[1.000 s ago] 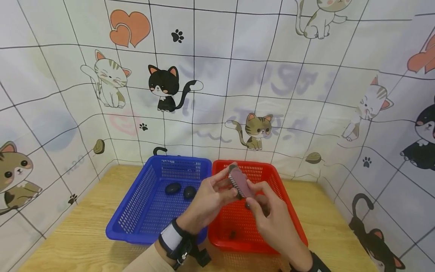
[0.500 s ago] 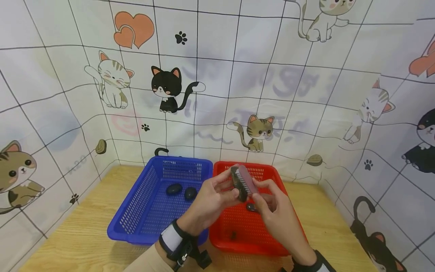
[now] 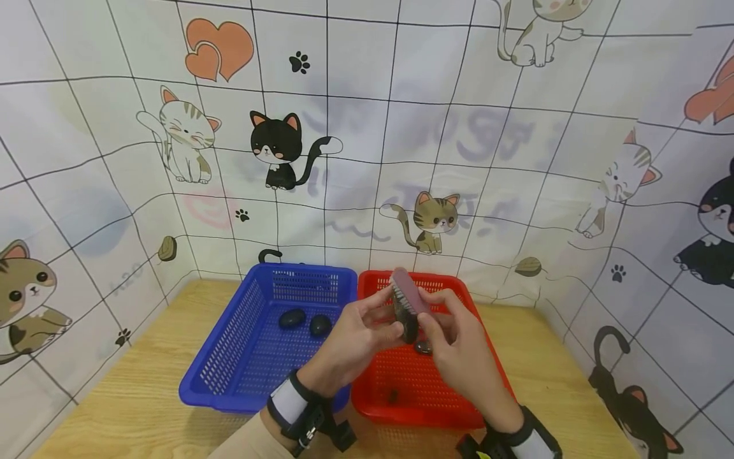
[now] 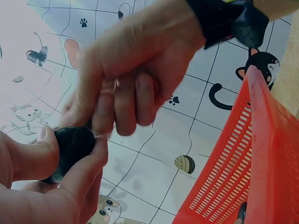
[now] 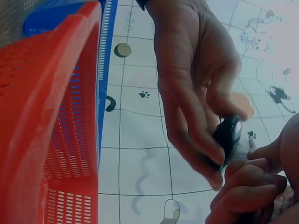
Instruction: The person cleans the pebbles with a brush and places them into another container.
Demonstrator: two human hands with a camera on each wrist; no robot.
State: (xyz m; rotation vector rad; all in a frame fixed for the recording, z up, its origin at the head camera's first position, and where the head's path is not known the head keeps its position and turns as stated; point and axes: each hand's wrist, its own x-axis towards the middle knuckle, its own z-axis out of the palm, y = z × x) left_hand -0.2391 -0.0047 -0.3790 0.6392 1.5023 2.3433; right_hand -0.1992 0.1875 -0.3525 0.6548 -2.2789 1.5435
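Okay, starting at the left: seeing a blue basket [image 3: 246, 370] sitting on the wooden surface [image 3: 137, 370], with a dark oval stone [image 3: 292, 318] and a rounder dark stone [image 3: 320, 326] lying near each other inside. Guessing at those two as the finished ones, but not finding any clear sign of cleaning on them.

Moving right: pinching a mottled dark stone [image 3: 409, 327] between thumb and fingers of the left grip [image 3: 350, 341], holding it raised over the red basket [image 3: 436, 389]. Then coming to a pinkish brush [image 3: 411, 292], tilting over with its bristles facing that mottled stone and seemingly touching the upper part. Not getting a clear look at the brush in either wrist view, so going by the head view for contact.

Down inside the red basket: noticing a small dark patch [image 3: 392, 396] toward the front, not managing to tell what, plus spotting a shiny dark stone [image 3: 422, 347] just beside the right thumb, probably waiting for a turn.

Finally, on the right: pinching the brush between thumb and fingers of the right grip [image 3: 461, 344].

Progress-wise: probably being mid-scrub on the raised stone, so counting two as likely done, one in hand and at least one left over.
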